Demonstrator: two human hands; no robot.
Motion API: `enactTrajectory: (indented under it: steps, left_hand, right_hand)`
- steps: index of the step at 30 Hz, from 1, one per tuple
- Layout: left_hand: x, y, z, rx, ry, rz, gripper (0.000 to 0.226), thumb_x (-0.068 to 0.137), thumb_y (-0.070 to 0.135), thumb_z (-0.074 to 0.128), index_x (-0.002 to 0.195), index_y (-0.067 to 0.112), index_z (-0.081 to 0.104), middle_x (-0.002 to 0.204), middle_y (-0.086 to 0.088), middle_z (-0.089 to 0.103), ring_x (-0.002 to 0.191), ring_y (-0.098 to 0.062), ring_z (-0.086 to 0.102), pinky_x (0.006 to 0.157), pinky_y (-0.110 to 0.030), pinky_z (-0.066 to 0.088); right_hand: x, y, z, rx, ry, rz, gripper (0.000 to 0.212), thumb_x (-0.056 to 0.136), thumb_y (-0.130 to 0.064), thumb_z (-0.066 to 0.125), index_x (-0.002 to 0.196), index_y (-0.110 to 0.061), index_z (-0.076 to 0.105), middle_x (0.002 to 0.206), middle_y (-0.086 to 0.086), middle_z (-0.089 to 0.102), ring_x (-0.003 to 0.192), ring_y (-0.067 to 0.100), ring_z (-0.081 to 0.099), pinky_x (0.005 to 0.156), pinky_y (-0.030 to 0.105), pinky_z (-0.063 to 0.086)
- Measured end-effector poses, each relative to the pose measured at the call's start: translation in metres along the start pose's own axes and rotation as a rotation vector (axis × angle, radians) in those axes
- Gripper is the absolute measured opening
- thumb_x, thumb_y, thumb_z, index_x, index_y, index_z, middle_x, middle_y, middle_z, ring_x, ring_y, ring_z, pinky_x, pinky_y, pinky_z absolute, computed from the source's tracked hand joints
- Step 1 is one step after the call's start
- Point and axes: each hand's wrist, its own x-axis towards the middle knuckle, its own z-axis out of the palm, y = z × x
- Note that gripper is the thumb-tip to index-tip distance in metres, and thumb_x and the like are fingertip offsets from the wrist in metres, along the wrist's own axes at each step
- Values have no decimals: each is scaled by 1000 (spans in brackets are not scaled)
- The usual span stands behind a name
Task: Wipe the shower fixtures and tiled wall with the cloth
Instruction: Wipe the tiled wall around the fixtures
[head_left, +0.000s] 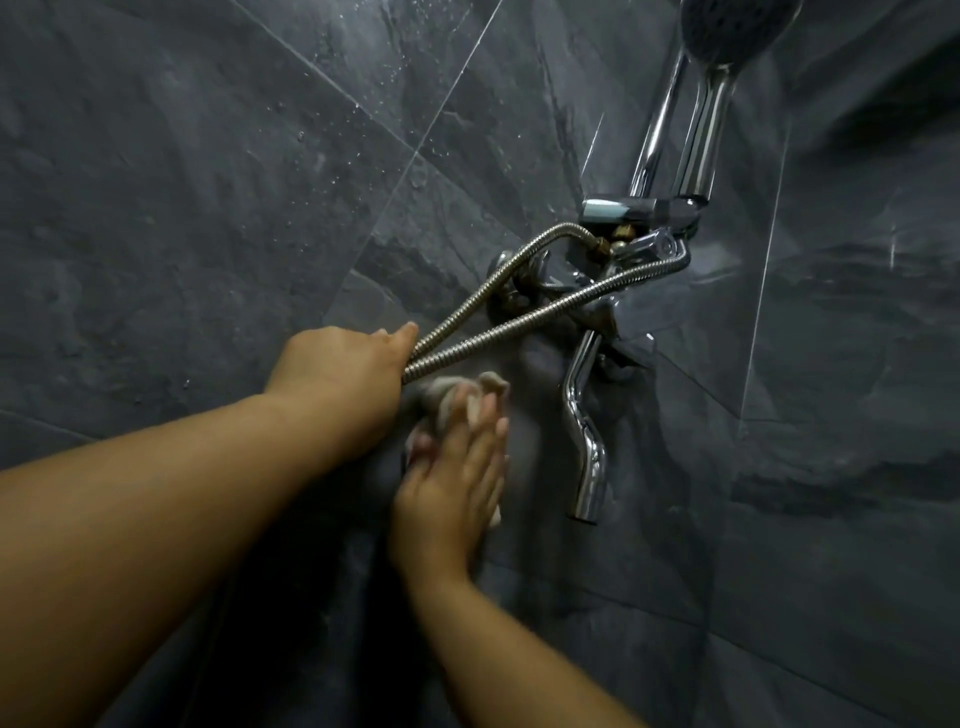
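No writing, brand mark, number or sign could be read anywhere, whether on the chrome spout (589, 452), the shower head (727, 26), the metal hose (519, 318), the cloth (470, 391) or the dark tiled wall (208, 182).
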Motion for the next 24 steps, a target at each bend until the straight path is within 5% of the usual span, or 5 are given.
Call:
enactTrajectory:
  steps: [4, 9, 14, 19, 24]
  left_hand:
    - [-2, 4, 2, 0, -64, -16, 57, 97, 19, 32, 149, 25, 11, 152, -3, 29, 124, -32, 48, 89, -37, 43]
    - [-6, 5, 4, -20, -97, -48, 59, 96, 17, 32, 150, 23, 8, 154, -3, 24, 126, -33, 46, 92, -39, 42]
    - [-11, 11, 7, -76, -130, -67, 61, 97, 12, 30, 150, 21, 3, 157, -4, 16, 133, -30, 38, 97, -40, 39]
    - [-21, 29, 25, -53, -111, -51, 64, 97, 11, 29, 148, 15, -10, 158, -3, -7, 145, -23, -3, 116, -35, 5]
    - [-31, 47, 49, -75, -47, -24, 78, 92, 24, 40, 145, 16, -16, 158, -8, -9, 144, -32, -6, 117, -43, 5]
  right_hand:
    - [0, 56, -12, 3, -90, -402, 62, 88, -33, 40, 146, -36, 19, 150, 6, 28, 139, 22, 21, 110, 39, 17]
    - [-8, 55, -13, 44, -68, -353, 54, 91, -33, 41, 142, -34, 22, 150, 5, 23, 139, 27, 21, 109, 43, 21]
    - [7, 114, -49, 84, -269, -866, 33, 96, -38, 43, 128, -29, 47, 143, 3, 42, 130, 28, 42, 107, 34, 31]
    - [32, 139, -47, 154, -170, 134, 52, 85, -46, 41, 130, -22, 52, 134, 1, 52, 123, 25, 49, 102, 46, 38]
    - [0, 152, -56, 74, -318, -429, 48, 93, -40, 39, 138, -23, 42, 149, 10, 33, 135, 33, 33, 109, 49, 30]
